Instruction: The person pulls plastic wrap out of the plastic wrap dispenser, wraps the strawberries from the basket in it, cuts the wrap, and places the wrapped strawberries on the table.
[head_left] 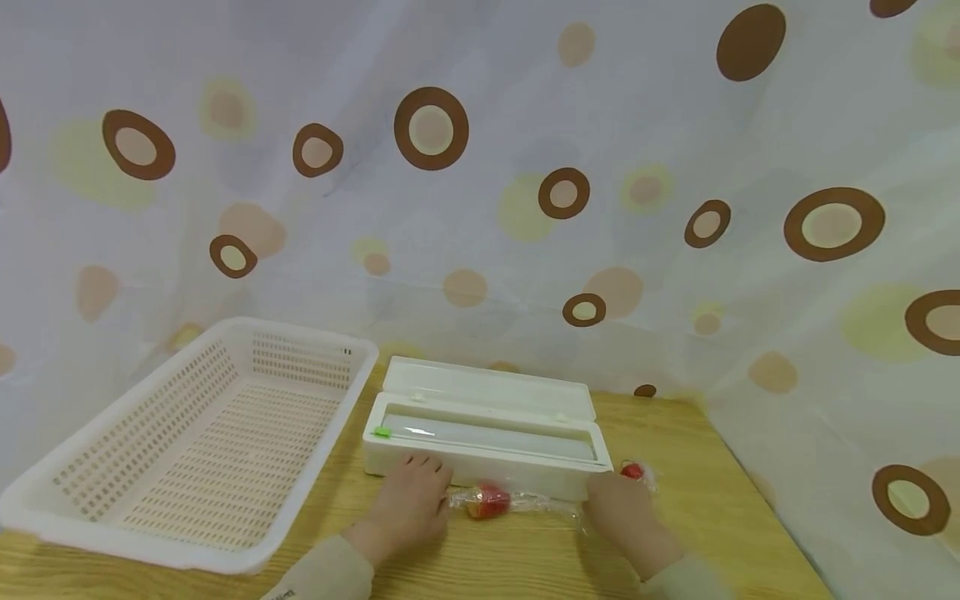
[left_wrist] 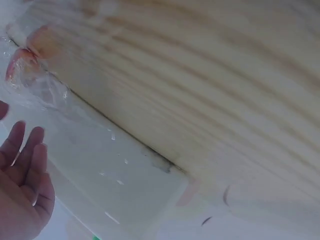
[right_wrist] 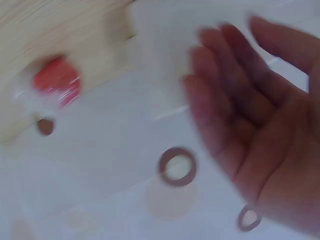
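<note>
In the head view, a red and yellow apple (head_left: 489,502) in clear plastic wrap (head_left: 542,503) lies on the table in front of a long white cling film dispenser box (head_left: 480,477). My left hand (head_left: 411,498) is at the box's front left, beside the wrap's end. In the left wrist view, its loosely bent fingers (left_wrist: 37,157) hold nothing. My right hand (head_left: 624,510) is by the box's front right corner. The right wrist view shows it blurred, palm visible, with nothing in its fingers (right_wrist: 212,107).
The dispenser's lid (head_left: 487,387) stands raised, with a film roll (head_left: 487,435) and a green slider (head_left: 382,432) inside. A second red wrapped item (head_left: 632,471) sits beyond my right hand. At left stands a white slotted basket (head_left: 300,508). A patterned sheet (head_left: 480,233) hangs behind the table.
</note>
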